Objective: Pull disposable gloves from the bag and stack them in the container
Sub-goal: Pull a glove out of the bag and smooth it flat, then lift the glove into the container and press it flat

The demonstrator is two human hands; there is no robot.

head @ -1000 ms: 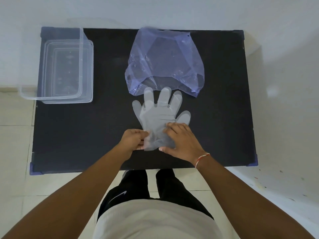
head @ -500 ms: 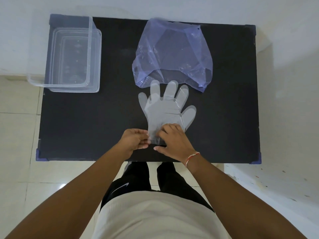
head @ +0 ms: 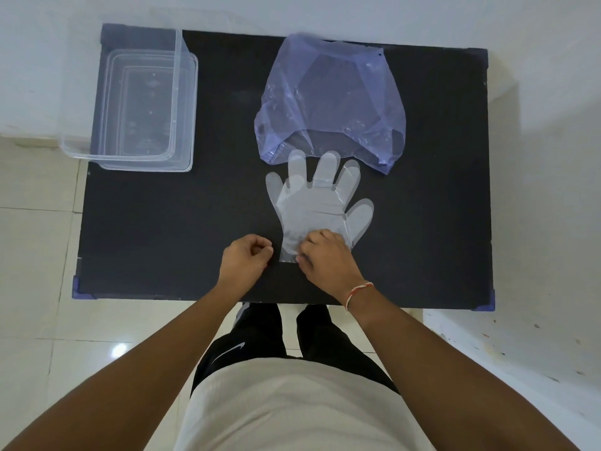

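Observation:
A clear disposable glove lies flat on the black table, fingers pointing toward the purple plastic bag behind it; its fingertips reach the bag's mouth. My right hand presses its fingertips on the glove's cuff. My left hand sits just left of the cuff, fingers curled closed, apart from the glove. The clear container stands at the table's far left corner and looks empty.
The table's near edge is close to my body, with purple corner guards. A white wall runs behind and to the right. Tiled floor shows on the left.
My left hand has let go of the glove's cuff and drawn a little to the left. My right hand stays pressing on the cuff. The camera view shifted.

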